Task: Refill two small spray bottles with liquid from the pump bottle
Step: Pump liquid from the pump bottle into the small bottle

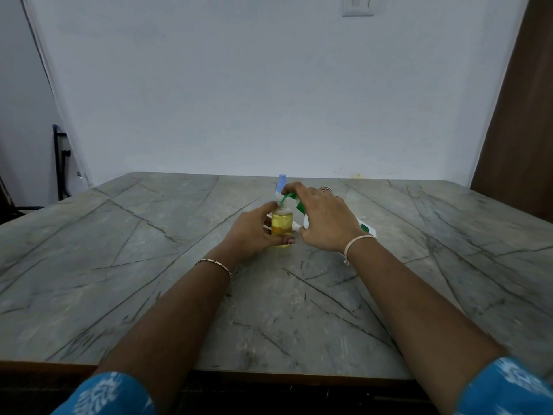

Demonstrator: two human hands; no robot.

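On the table (149, 235), a spray bottle (282, 224) stands centre — the pump bottle (367, 229) just right, a second bottle (282, 181) behind it.

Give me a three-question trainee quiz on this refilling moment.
1. True or false: the left hand grips the small bottle of yellow liquid.
2. What colour is the pump head of the pump bottle held by the right hand? A) red B) green C) black
3. Fill in: from the camera, the blue cap stands ____ the small bottle.

Key: 1 true; 2 B; 3 behind.
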